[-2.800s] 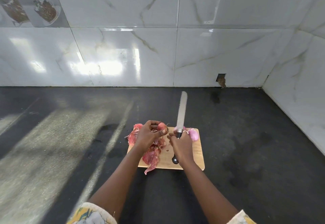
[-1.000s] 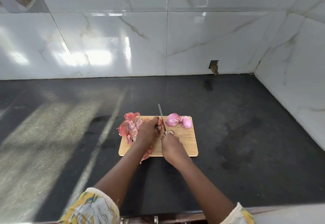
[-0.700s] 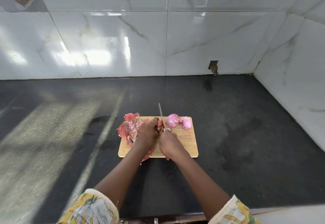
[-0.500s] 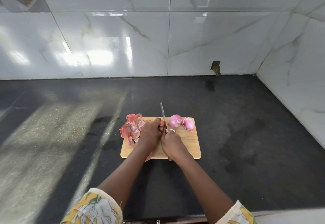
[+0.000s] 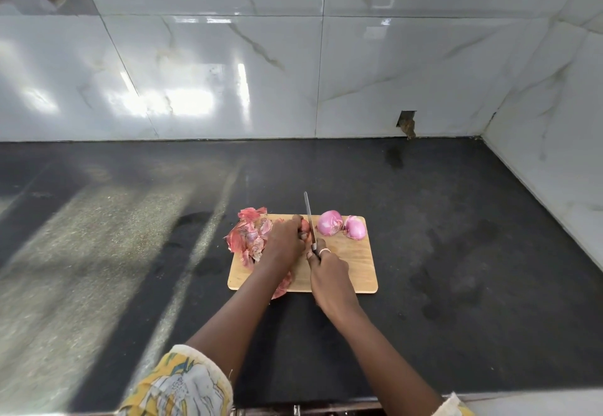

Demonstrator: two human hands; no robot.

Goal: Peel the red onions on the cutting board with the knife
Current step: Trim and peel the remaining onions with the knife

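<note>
On board (image 5: 354, 273), far edge: 2 onions (image 5: 330, 223)

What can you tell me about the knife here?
The knife has a long, narrow, silvery blade, seen edge-on, pointing away from the person, its tip past the far edge of the cutting board. The right hand grips its mostly hidden handle. The blade runs close beside the onion the left hand holds.

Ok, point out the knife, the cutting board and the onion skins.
knife (image 5: 309, 219), head view, middle of the blade.
cutting board (image 5: 357, 267), head view, bare wood at right.
onion skins (image 5: 249, 236), head view, middle of the pile.
</note>
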